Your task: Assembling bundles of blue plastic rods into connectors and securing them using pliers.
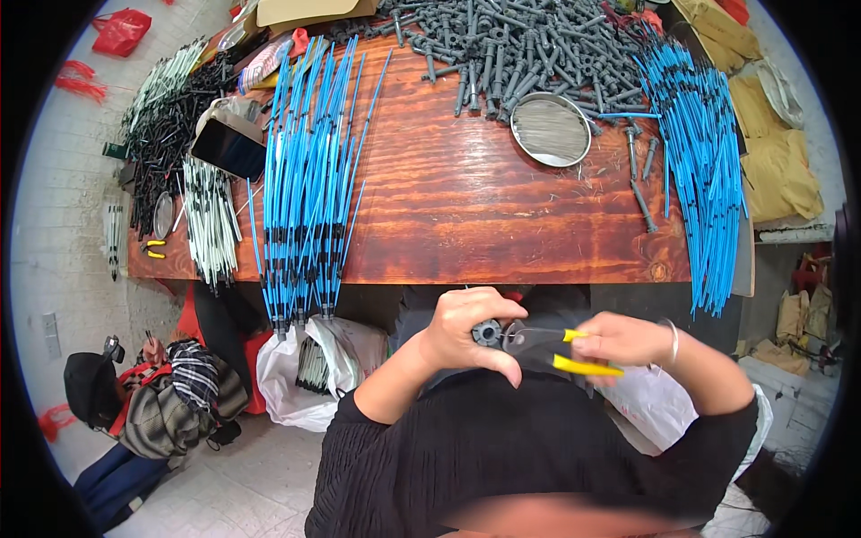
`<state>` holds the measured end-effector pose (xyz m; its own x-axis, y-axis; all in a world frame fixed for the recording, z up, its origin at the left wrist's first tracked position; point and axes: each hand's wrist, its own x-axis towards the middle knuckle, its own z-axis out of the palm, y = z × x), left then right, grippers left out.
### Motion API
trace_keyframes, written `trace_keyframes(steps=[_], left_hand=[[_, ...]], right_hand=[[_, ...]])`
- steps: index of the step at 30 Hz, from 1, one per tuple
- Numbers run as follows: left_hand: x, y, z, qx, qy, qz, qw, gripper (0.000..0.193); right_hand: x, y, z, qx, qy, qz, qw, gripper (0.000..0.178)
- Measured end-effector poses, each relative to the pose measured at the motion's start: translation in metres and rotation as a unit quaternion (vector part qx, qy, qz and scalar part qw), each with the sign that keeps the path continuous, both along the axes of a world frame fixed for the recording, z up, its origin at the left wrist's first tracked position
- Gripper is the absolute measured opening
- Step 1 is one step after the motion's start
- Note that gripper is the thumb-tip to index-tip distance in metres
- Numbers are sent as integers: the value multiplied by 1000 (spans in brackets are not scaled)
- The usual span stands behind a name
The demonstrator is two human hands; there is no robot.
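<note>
In front of my body, just below the table's near edge, my left hand (468,330) is closed around a grey plastic fitting (487,333). The fitting's round, notched end faces out between thumb and fingers. My right hand (625,341) grips pliers with yellow handles (587,367). Their dark head is blurred and reaches left toward the fitting; I cannot tell whether the jaws touch it. Up on the table, a round metal dish (551,130) holds many thin metal pins. Behind it lies a big heap of similar grey fittings (529,54).
Bundles of blue rods lie on the wooden table (430,206) at left (309,179) and right (695,161). White rods (211,220), a dark-screened phone (229,148) and small yellow-handled pliers (154,249) sit farther left. Another person (193,386) is at lower left, beside a white plastic bag (291,386).
</note>
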<state>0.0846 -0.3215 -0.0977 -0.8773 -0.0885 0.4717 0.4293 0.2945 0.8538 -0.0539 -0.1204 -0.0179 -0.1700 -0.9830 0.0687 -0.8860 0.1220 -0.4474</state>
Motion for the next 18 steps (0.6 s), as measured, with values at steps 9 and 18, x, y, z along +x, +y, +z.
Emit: trace_keyframes(steps=[9, 18], left_hand=[[2, 14, -5, -37, 29, 130, 990, 59], [4, 8, -9, -8, 0, 66, 998, 61]], right_hand=[[4, 0, -21, -45, 150, -55, 986, 52], [-6, 5, -30, 56, -20, -52, 997, 44]])
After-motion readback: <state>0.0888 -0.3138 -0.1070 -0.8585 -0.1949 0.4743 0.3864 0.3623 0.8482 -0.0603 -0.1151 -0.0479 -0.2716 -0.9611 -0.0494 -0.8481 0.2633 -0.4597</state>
